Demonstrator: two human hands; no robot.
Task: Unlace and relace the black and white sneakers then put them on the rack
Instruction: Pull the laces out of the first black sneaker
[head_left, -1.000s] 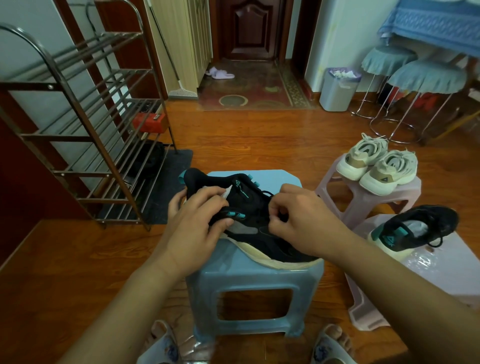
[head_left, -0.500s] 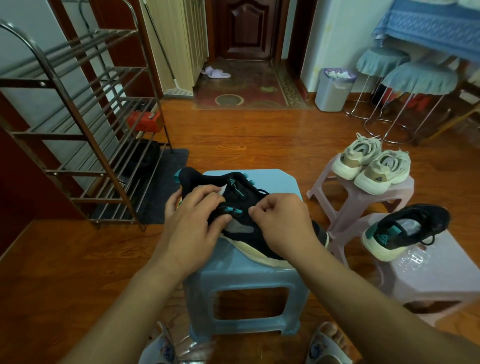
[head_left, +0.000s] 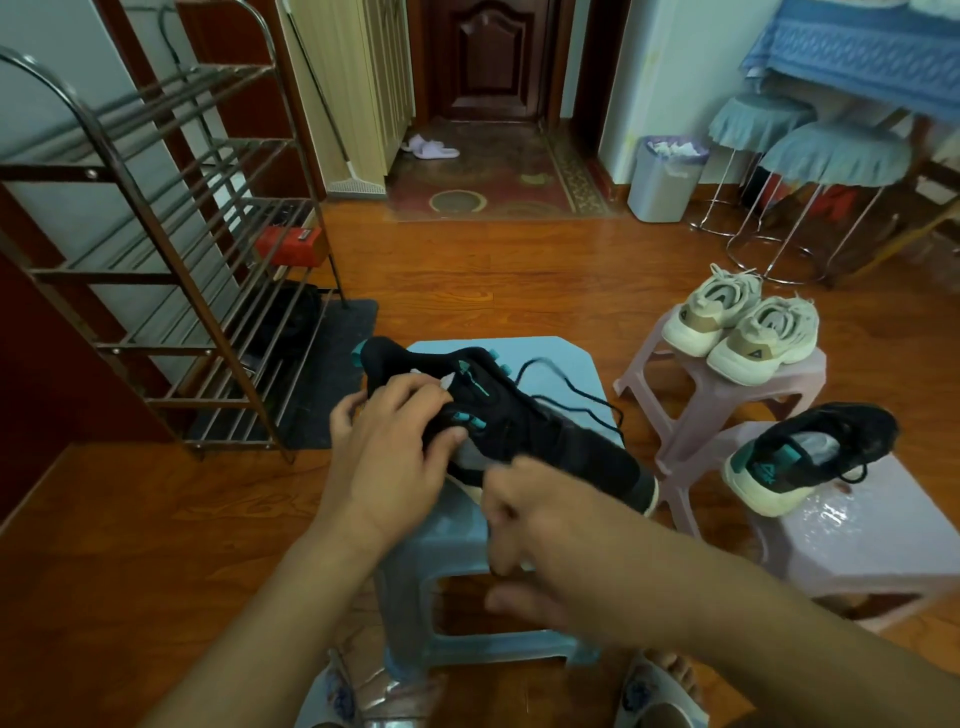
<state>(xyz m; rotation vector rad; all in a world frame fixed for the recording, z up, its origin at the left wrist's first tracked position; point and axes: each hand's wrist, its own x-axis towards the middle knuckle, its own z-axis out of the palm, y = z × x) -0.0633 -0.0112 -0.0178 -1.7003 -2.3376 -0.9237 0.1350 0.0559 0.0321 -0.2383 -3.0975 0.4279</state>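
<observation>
Sneaker (head_left: 519, 426) on the light blue stool (head_left: 561, 374): black upper, teal accents, cream sole, black lace (head_left: 571, 395). Right of that stool, second sneaker (head_left: 810, 457): black with teal heel patch (logo printed there), cream sole, on a pale pink stool (head_left: 857, 540). Beyond it, beige-and-tan pair (head_left: 743, 325). Left of the blue stool, rack (head_left: 156, 249): grey metal rails, brown crossbars. Floor (head_left: 130, 519): orange-brown wood grain.

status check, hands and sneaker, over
Left hand grips sneaker on blue stool. Right hand near its sole, blurred, grip unclear. Lace hanging loose. Rack unobstructed.
</observation>
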